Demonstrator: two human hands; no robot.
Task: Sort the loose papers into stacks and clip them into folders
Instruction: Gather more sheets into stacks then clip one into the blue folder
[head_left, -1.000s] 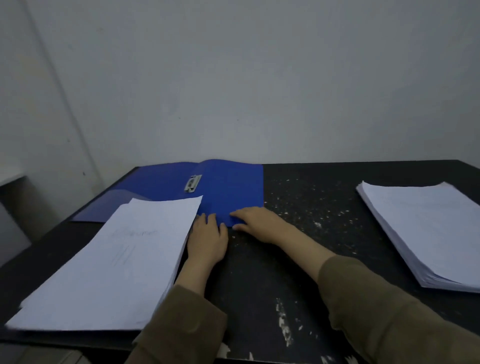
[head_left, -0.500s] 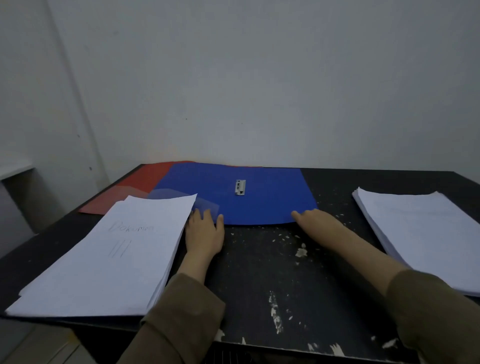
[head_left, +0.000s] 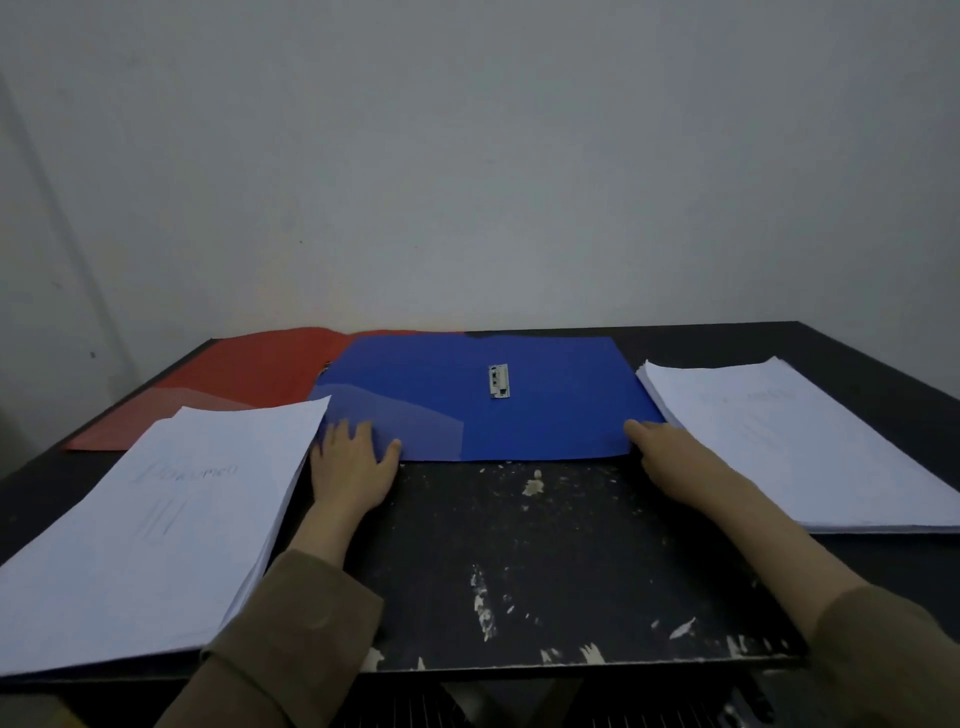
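Open blue plastic folder (head_left: 519, 415) w/ metal clip (head_left: 498, 381), flat on black counter (head_left: 545, 545) btw two white paper stacks (head_left: 156, 519) (head_left: 789, 441). Left hand (head_left: 353, 467) fingers flat on near-left corner; right hand (head_left: 670, 452) fingers straight at near-right corner, grasping nothing. Risk: slick cover likely slides into stacks, skewing sheets.

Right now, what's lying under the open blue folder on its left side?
A red folder lies under the blue folder, sticking out to the left and along the back edge. How far it runs beneath is covered, as is anything else under there.
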